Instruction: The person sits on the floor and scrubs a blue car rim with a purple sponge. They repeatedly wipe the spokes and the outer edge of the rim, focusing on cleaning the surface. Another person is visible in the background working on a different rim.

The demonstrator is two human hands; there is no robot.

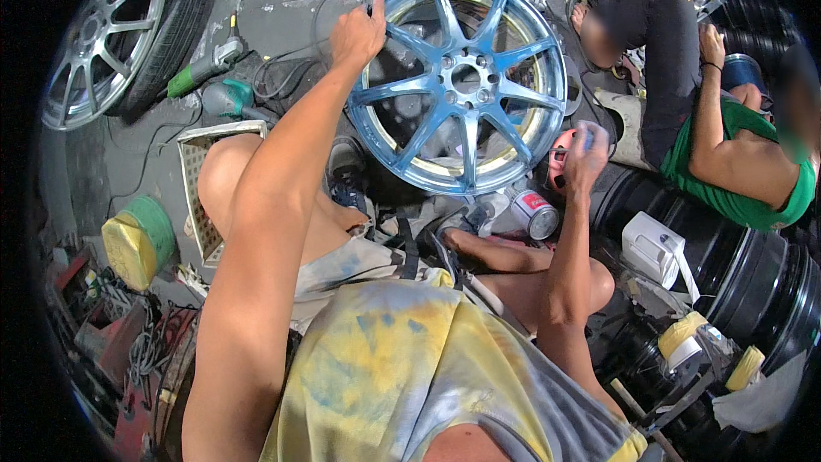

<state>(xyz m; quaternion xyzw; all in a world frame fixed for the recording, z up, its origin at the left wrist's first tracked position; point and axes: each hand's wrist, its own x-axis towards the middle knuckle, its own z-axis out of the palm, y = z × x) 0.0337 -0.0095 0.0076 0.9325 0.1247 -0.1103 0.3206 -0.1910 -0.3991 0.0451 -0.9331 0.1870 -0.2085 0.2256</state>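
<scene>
A blue alloy wheel rim [445,84] with several spokes is propped in front of me, its face turned up toward me. My left hand [357,34] is closed on its upper left edge, the arm stretched far out. Just beyond the lower right edge, my right hand [586,154] is raised, its fingers smeared by motion. Whether anything is in them I cannot make out. A pinkish-red object [559,159] is close beside that hand, partly hidden by it. Below sits a small can [536,215] with a red-and-white label.
At upper left, a grey wheel with tyre [109,43] stands near a green angle grinder [201,68] and a teal power tool [229,100]. A crate [195,197] and a yellow-green tub [139,242] lie left. At right, a person in green [727,158] sits by black barrel-shaped rims [735,265] and a white jug [654,248].
</scene>
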